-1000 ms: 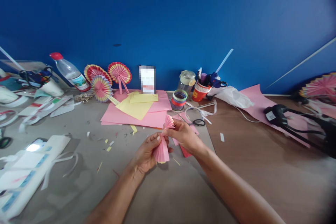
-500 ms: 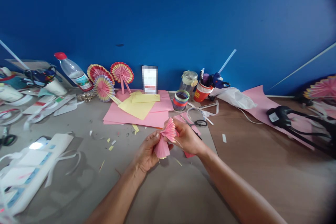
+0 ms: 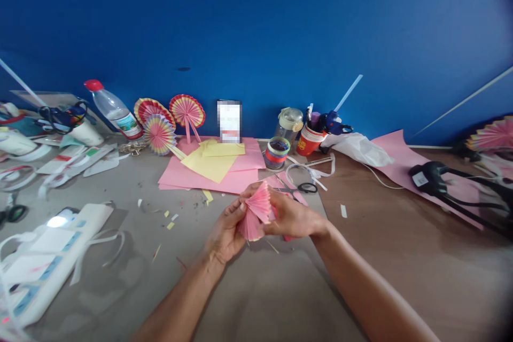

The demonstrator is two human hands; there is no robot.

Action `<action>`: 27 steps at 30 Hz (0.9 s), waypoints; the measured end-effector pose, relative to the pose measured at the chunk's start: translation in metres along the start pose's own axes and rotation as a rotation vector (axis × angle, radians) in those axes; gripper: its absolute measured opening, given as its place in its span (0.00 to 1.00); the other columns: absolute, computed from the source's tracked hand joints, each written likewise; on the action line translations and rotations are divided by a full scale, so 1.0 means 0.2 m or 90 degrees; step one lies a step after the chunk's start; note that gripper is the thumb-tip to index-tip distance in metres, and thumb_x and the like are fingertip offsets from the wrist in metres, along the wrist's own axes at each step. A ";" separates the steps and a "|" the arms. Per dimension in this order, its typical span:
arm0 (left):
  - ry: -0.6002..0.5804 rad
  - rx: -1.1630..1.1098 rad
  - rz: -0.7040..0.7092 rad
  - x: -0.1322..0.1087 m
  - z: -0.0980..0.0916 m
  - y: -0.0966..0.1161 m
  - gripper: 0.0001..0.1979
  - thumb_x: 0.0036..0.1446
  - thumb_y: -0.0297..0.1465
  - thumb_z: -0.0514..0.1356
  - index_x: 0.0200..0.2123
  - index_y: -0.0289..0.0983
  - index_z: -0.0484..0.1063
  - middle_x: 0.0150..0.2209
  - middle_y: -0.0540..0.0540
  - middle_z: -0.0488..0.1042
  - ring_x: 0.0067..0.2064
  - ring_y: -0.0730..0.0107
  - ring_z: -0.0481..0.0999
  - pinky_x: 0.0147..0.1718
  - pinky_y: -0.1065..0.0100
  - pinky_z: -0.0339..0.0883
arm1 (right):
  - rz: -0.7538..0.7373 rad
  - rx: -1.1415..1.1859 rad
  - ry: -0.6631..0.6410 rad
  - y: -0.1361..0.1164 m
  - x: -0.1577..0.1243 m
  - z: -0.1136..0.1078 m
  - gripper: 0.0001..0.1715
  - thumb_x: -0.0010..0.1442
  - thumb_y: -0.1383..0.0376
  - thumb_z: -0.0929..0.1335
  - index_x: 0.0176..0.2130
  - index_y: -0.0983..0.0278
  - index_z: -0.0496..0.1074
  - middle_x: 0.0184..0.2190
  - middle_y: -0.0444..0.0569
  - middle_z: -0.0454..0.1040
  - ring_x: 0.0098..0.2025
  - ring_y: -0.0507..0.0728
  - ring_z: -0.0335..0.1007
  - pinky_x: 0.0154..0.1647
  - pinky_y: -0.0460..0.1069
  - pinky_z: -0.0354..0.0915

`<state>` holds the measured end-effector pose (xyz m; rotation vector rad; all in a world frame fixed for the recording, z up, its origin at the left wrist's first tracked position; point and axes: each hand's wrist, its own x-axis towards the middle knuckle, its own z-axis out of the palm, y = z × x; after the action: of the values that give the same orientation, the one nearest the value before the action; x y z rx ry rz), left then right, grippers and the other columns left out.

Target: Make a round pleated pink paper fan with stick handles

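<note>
Between my hands, above the grey tabletop, is a pleated pink paper fan (image 3: 257, 209) with pale yellow at its edges. My left hand (image 3: 227, 230) pinches the fan at its gathered point, thumb on top. My right hand (image 3: 292, 215) is closed on the fan's right side, with the fingertips partly hidden behind the paper. The pleats spread up and down from the left thumb. Just beyond my right hand lie black-handled scissors (image 3: 306, 187) on pink scraps. Behind the fan rest yellow sheets (image 3: 212, 164) on larger pink sheets (image 3: 176, 177).
Finished paper fans (image 3: 186, 111) lean against the blue wall beside a plastic bottle (image 3: 116, 113). A phone (image 3: 230, 122), a tape-filled jar (image 3: 276, 154) and a red cup (image 3: 309, 140) line the back. A white power strip (image 3: 60, 262) lies left, a black strapped device (image 3: 428, 179) right.
The fan's pleats have spread wider, its upper and lower parts now closer together. My right hand has turned and moved slightly right, gripping the fan's right edge. My left hand stays nearly in place.
</note>
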<state>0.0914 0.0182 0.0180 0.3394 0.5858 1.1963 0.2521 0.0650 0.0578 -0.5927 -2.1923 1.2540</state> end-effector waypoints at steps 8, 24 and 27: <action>0.023 -0.014 0.047 0.01 0.01 0.03 0.11 0.47 0.29 0.68 0.36 0.34 0.76 0.34 0.47 0.78 0.32 0.74 0.76 0.40 0.71 0.70 | 0.015 0.004 0.009 -0.04 0.01 0.00 0.29 0.53 0.59 0.71 0.52 0.62 0.64 0.45 0.50 0.64 0.50 0.57 0.60 0.54 0.52 0.59; 0.061 -0.035 0.053 0.01 -0.01 0.04 0.10 0.48 0.30 0.68 0.34 0.32 0.76 0.34 0.47 0.78 0.30 0.75 0.75 0.34 0.73 0.70 | -0.014 0.007 0.049 -0.05 0.01 0.05 0.34 0.50 0.63 0.73 0.55 0.61 0.64 0.52 0.53 0.62 0.57 0.60 0.57 0.60 0.55 0.54; 0.058 -0.045 0.055 0.01 -0.01 0.04 0.11 0.46 0.30 0.68 0.34 0.32 0.76 0.33 0.48 0.78 0.31 0.75 0.75 0.34 0.74 0.70 | -0.020 0.000 0.052 -0.04 0.01 0.06 0.36 0.49 0.63 0.74 0.56 0.61 0.63 0.52 0.54 0.61 0.57 0.60 0.57 0.60 0.55 0.54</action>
<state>0.0843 0.0224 0.0213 0.2540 0.6115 1.3173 0.2421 0.0557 0.0609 -0.5965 -2.1264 1.1927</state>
